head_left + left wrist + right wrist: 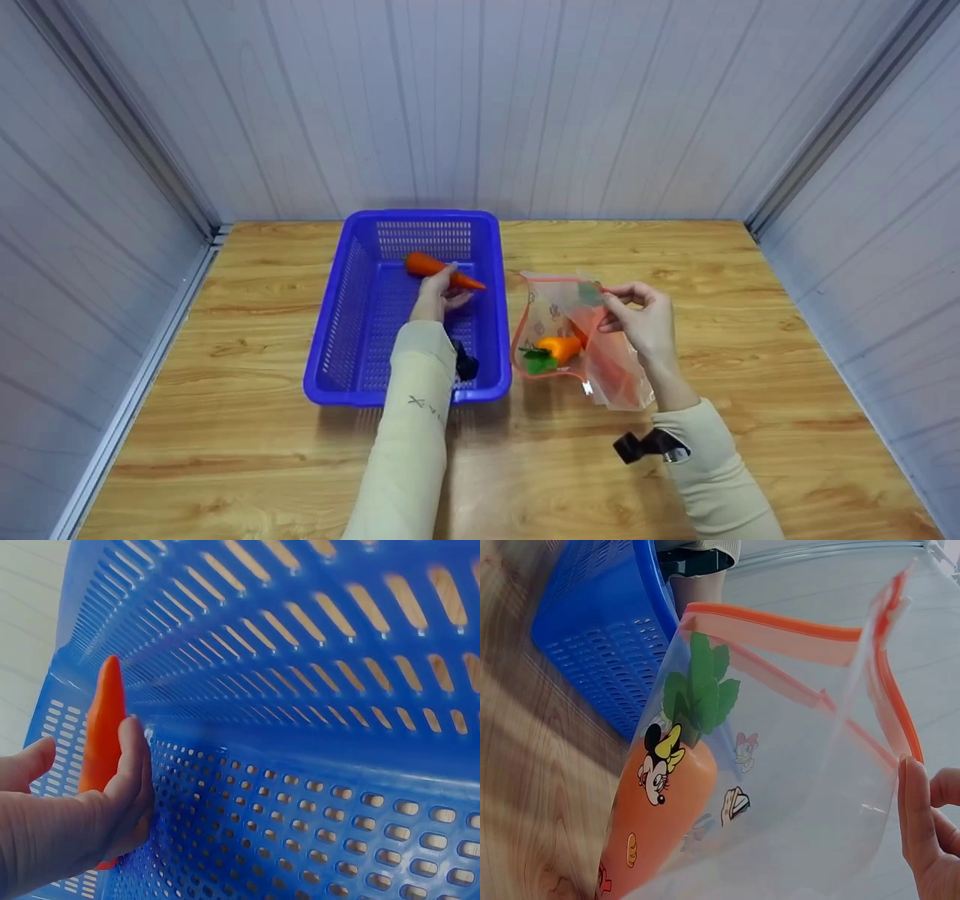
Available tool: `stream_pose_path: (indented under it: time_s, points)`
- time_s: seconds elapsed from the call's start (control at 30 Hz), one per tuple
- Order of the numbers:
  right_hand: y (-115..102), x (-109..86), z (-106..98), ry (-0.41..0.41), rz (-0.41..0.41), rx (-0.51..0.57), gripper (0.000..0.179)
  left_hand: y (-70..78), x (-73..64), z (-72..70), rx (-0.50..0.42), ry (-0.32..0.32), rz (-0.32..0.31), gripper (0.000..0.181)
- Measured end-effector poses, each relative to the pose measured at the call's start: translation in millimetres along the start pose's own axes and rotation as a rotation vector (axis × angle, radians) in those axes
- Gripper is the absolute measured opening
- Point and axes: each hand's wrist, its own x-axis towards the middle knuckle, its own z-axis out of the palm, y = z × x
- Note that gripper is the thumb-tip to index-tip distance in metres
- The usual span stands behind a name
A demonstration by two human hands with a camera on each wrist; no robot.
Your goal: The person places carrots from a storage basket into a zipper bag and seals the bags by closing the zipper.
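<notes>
Inside the blue plastic basket [420,214], my left hand [439,292] holds an orange carrot [424,264], the thumb on one side and curled fingers on the other. The left wrist view has the carrot's narrow tip [111,679] pointing up past the fingers. Right of the basket, my right hand [648,321] pinches the edge of a clear zip bag [546,298] with an orange rim, and its mouth gapes. In the bag lies an orange carrot with green leaves [701,690], behind printed cartoon figures. A redder orange thing beside it is partly hidden.
The basket and bag stand on a wood-grain table [247,315]. Pale panel walls [480,112] rise behind and at both sides. The basket's slotted side wall [300,622] stands close to my left hand. A black wrist camera [630,448] sticks out from the right sleeve.
</notes>
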Motion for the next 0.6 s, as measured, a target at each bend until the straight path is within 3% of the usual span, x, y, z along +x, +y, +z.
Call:
stream_pose_path:
  time_s: [0.03,0.07,0.13,0.2,0.3,0.43,0.53,0.6]
  points:
    - [8.3,2.4,-2.4,0.003,-0.002,-0.006,0.018,-0.3,5.1,0.0,0.004,0.017,-0.004,0.064]
    - [18.3,5.5,-5.4,0.005,0.001,-0.004,0.019,0.9,-3.5,1.0,0.011,0.026,-0.007,0.064]
    - [52.7,16.4,-16.0,0.001,-0.023,0.009,0.021,-1.8,28.9,-3.9,0.008,0.038,-0.013,0.071]
    - [58.0,18.4,-17.4,-0.009,-0.013,0.027,0.019,-2.1,52.5,-7.0,-0.008,0.041,-0.02,0.075]
    - [22.2,5.8,-7.7,-0.034,0.021,0.059,0.012,1.0,77.4,-9.8,-0.1,0.026,-0.029,0.073]
    - [-34.3,-13.1,8.9,-0.035,0.049,0.059,0.006,7.9,93.9,-11.2,-0.272,0.017,-0.046,0.055]
    - [-57.0,-19.5,16.9,-0.009,0.063,0.006,0.007,14.4,99.8,-13.8,-0.286,0.043,-0.05,0.041]
    - [-67.3,-23.0,20.9,0.003,0.072,-0.019,0.008,18.9,102.1,-16.5,-0.247,0.059,-0.049,0.043]
